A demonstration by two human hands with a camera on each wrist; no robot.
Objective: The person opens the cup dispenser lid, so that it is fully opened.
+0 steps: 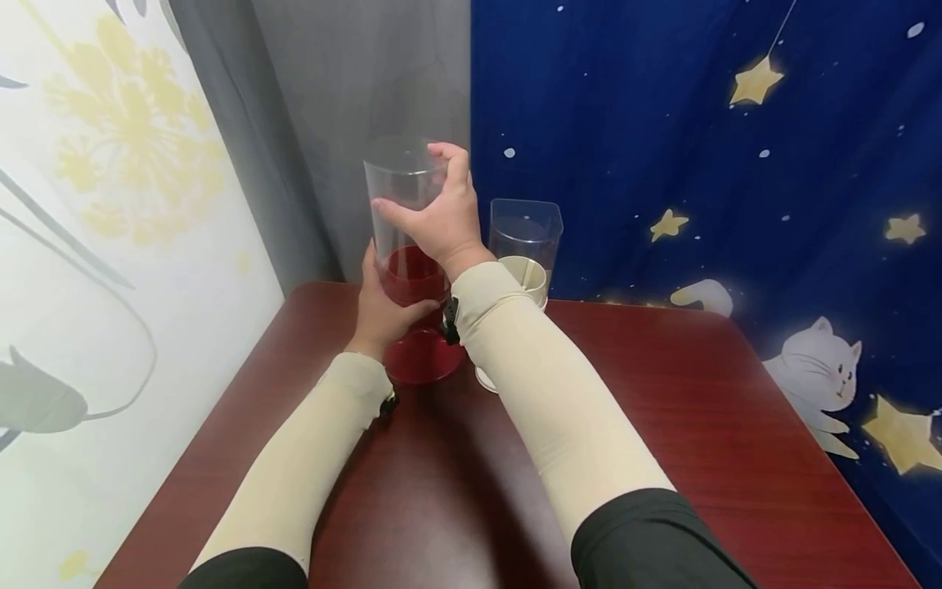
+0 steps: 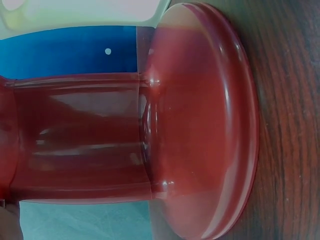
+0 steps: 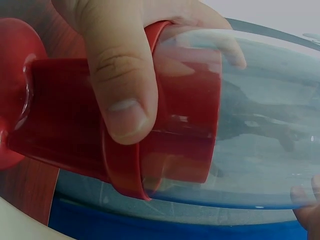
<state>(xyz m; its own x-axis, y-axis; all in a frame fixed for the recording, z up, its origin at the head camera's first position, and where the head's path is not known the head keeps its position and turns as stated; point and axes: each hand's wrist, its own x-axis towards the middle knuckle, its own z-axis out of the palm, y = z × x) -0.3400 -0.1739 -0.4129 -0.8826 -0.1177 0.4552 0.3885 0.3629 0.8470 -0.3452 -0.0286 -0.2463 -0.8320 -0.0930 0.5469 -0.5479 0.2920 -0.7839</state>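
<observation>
A red plastic stand (image 1: pixel 423 364) with a wide round foot is upright on the table. A tall clear plastic container (image 1: pixel 401 184) sits over its red upper rim. My left hand (image 1: pixel 386 315) grips the stand around its collar, thumb at the front, as the right wrist view shows with that thumb (image 3: pixel 127 117) across the red band. Higher up, my right hand (image 1: pixel 452 217) holds the clear container near its open top, thumb and fingers spread about its wall. The left wrist view shows the red foot (image 2: pixel 195 125) resting on the wood.
Behind my right forearm stands a second clear container (image 1: pixel 526 221) on a cream stand (image 1: pixel 531 274), partly hidden. The dark red wooden table (image 1: pixel 662 384) meets a grey curtain (image 1: pixel 368 74) and a blue star-patterned curtain (image 1: pixel 625 123) at the back. A pale patterned curtain (image 1: pixel 110 327) hangs at left.
</observation>
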